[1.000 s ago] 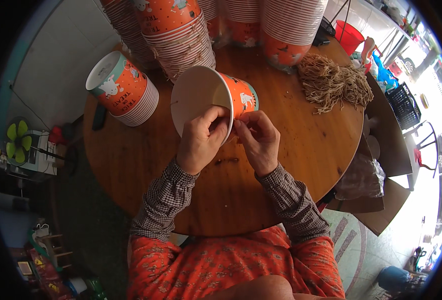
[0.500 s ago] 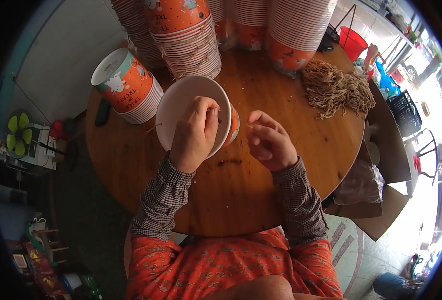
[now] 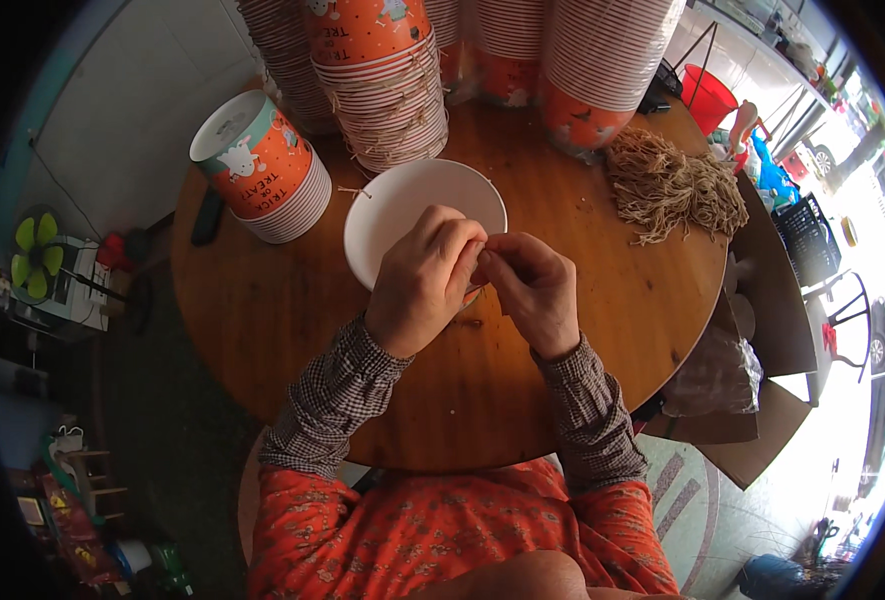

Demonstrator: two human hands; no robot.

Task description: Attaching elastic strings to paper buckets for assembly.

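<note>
Left of your hands, a short stack of orange printed paper buckets [image 3: 262, 180] sits on the round wooden table [image 3: 262, 330]. Your left hand [image 3: 424, 280] is curled closed on the near rim of the white-lined paper bucket [image 3: 402, 215], mouth up at table centre. Your right hand [image 3: 534, 290] touches it, fingertips pinched at that rim; a pile of tan string [image 3: 672, 185] lies far right.

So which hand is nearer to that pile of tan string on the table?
Right. The right hand sits left of the string pile, across bare table; the left hand is farther, over the white paper bucket.
</note>
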